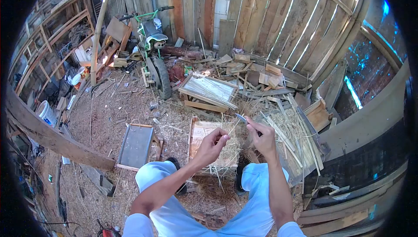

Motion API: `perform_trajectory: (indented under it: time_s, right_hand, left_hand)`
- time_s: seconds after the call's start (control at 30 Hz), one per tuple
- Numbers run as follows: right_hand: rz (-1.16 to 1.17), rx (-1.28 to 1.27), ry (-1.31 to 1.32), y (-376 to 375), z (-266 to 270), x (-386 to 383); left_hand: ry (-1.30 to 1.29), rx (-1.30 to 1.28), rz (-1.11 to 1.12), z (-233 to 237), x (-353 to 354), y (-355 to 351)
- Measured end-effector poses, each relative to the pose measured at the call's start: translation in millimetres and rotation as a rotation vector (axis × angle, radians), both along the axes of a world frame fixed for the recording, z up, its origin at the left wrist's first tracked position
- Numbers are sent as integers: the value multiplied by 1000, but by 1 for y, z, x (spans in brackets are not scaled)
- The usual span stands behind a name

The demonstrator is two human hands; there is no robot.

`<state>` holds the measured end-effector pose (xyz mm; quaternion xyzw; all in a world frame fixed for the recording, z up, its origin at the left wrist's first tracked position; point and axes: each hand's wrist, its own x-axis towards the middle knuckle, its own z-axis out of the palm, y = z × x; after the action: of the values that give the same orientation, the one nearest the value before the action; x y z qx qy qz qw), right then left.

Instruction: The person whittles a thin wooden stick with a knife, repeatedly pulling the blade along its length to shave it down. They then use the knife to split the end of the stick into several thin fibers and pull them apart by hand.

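Between my knees stands a low wooden crate-like box (203,130), its right part covered with thin pale shavings (227,152). Over it my left hand (211,146) pinches one end of a thin pale wooden strip (235,126), which slants up toward the other hand. My right hand (262,137) is closed around a knife (241,117), its short blade pointing up and left beside the strip's far end. The knife's handle is mostly hidden in the fingers.
A screened wooden frame (136,144) lies left of the box, and a shallow wooden tray (209,90) lies beyond it. Long split strips (285,134) pile up at right. A small motorbike (157,58) stands at the back near scrap wood (265,78). A wooden beam (56,137) crosses the left.
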<state>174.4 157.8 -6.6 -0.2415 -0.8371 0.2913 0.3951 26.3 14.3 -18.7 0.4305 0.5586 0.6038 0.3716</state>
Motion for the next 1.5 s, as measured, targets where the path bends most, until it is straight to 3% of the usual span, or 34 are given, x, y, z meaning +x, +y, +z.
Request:
perform_trajectory:
  time_s: [0.17, 0.23, 0.33, 0.37, 0.4, 0.47, 0.53, 0.6, 0.73, 0.9, 0.97, 1.07, 1.13, 1.2, 1.33, 1.5]
  right_hand:
    - [-83, 60, 81, 23, -16, 5]
    - [-243, -119, 89, 37, -12, 16]
    - [-286, -172, 128, 43, -31, 21]
    - [-228, -378, 179, 40, -41, 20]
    - [-231, -379, 178, 33, -36, 18]
    - [61, -745, 289, 13, -18, 12]
    - [94, -779, 340, -1, -9, 2]
    - [273, -1002, 392, -15, 7, 0]
    - [404, -1123, 271, -18, 5, -3]
    - [471, -1153, 227, -14, 1, -3]
    - [336, -1141, 359, -6, 2, 2]
    - [325, -1201, 508, 11, 0, 13]
    - [371, -1248, 489, 2, 1, 11]
    - [527, -1318, 136, -12, -5, 3]
    - [598, -1404, 140, -9, -2, 0]
    - [486, -1271, 79, -4, 3, 6]
  left_hand:
    - [-24, -49, -53, 1, 1, -6]
    - [2, -24, -65, 1, 1, -9]
    - [-80, -90, -58, -8, -5, -2]
    - [-79, -56, -34, -14, -7, 1]
    - [-78, -24, -11, -19, -9, 4]
    - [-83, -33, -24, -18, -11, 7]
    - [-155, -35, -35, -12, -10, 7]
    - [-159, -50, -40, -12, -8, 8]
    - [-120, -74, -72, -14, -9, 9]
    - [-31, -78, -97, -11, -4, 6]
    - [-36, -93, -88, -16, -6, 5]
    - [109, -98, -98, -25, -15, 4]
    - [218, -123, -67, -23, -17, 4]
    - [223, -142, -73, -17, -14, 4]
    - [255, -189, -102, -5, -18, 3]
    - [222, -142, -112, -7, -13, 8]
